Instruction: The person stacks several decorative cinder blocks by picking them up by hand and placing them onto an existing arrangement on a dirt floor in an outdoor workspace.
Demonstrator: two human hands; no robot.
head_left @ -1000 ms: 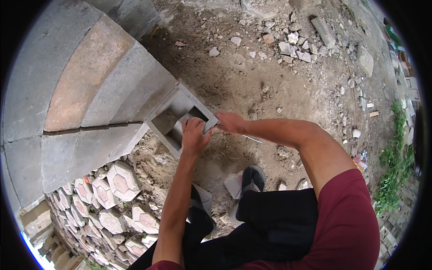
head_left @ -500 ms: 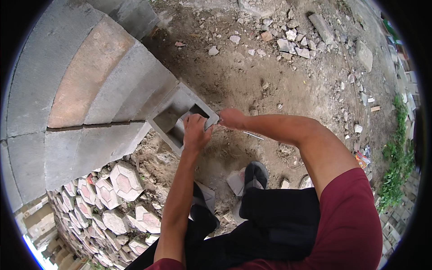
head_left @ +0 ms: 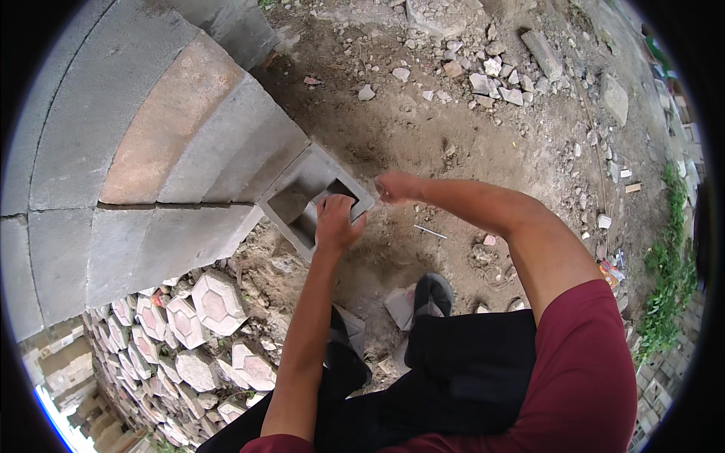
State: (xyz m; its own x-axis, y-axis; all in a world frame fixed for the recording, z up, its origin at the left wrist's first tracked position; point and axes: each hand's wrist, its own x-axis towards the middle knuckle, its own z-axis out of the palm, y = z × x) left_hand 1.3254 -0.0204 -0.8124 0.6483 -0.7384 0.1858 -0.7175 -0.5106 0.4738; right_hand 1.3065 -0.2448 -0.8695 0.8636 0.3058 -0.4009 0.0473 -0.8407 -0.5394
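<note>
A hollow grey concrete block tops the near end of a stack, its open cavities facing up. My left hand grips the block's near wall, with fingers curled into one cavity and the thumb on the outside. Just past the block's right corner is my right hand, closed, with a small gap between it and the block. Whatever those fingers hold, if anything, is too small to make out.
Stacked concrete blocks fill the left side. Hexagonal paving stones lie piled below them. A thin pale rod rests on the dirt near my feet. Broken rubble is scattered at the far right, and green plants line the right edge.
My right hand has drawn slightly away from the block's corner, right and a little farther off. My left hand keeps its grip. The whole view has shifted slightly.
</note>
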